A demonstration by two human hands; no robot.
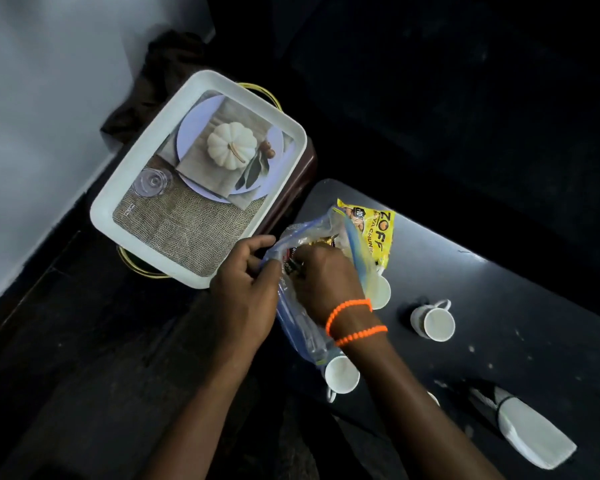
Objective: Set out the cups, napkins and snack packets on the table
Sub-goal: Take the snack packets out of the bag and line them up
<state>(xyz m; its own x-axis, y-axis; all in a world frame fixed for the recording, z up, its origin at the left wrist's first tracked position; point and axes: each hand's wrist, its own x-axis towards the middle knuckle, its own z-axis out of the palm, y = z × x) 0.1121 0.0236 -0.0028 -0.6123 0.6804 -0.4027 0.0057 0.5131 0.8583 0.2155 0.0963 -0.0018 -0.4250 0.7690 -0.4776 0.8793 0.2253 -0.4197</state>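
A clear plastic zip bag [305, 327] with snack packets inside lies over the dark table's [520, 306] left end. My left hand [243, 289] grips the bag's open edge. My right hand [326, 282], with orange bead bands at the wrist, reaches inside the bag, fingers curled around a dark packet. A yellow snack packet [378, 233] sticks out of the bag at the far side. White cups stand on the table: one [433, 322] at the right, one [342, 374] near my right forearm, and one [381, 292] partly hidden behind the bag. A bundle of white napkins [530, 431] lies at the lower right.
A white tray [132, 188] with a printed pumpkin picture stands to the left on a brown stool with gold handles. A clear glass [151, 181] sits on the tray. A dark cloth [167, 64] lies behind it by the pale wall.
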